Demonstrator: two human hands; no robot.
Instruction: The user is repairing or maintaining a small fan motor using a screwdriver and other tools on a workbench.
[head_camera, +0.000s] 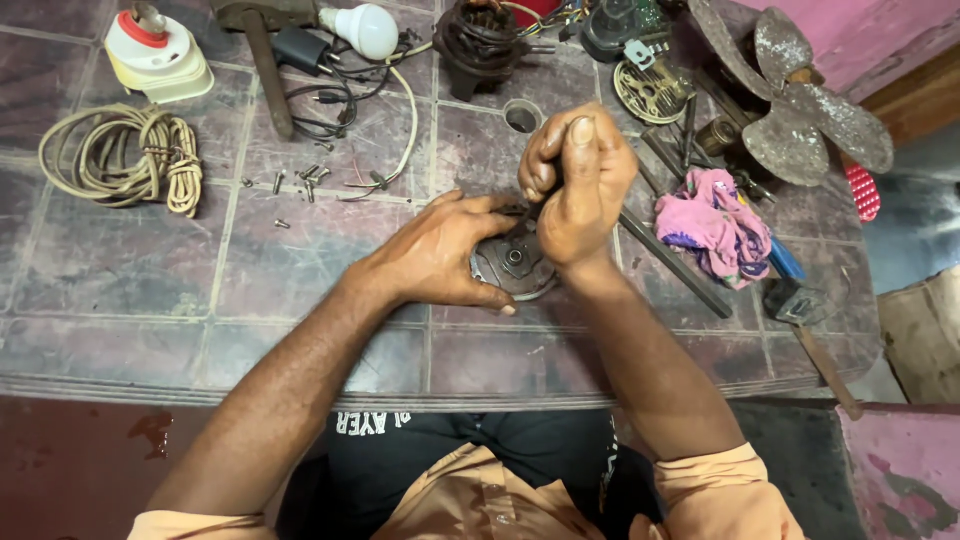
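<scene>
Metal motor part (515, 263), round and dark with a small hub at its middle, lies flat on the tiled surface (120, 270) near the front edge, between the person's two hands. The left hand (440, 255) rests on it from the left side, fingers spread and curled about its rim, thumb pressed to the surface just below it. The right hand (575, 185) stands above the part, clenched into a tight fist around something upright; what it grips is hidden inside the fist, so the tool cannot be told.

Just right of the hands a long dark metal bar (675, 262) lies slantwise, and beside it a crumpled pink cloth (712, 222). Beyond the cloth sits a rusty fan blade (800, 100). A hammer (815, 340) lies near the right front corner.

Left of the hands, loose screws (305, 180) are scattered. Further left is a coiled beige cord (125, 160), and behind it a white and red round device (155, 50). A white light bulb (365, 28) and black cable (320, 105) lie at the back.
</scene>
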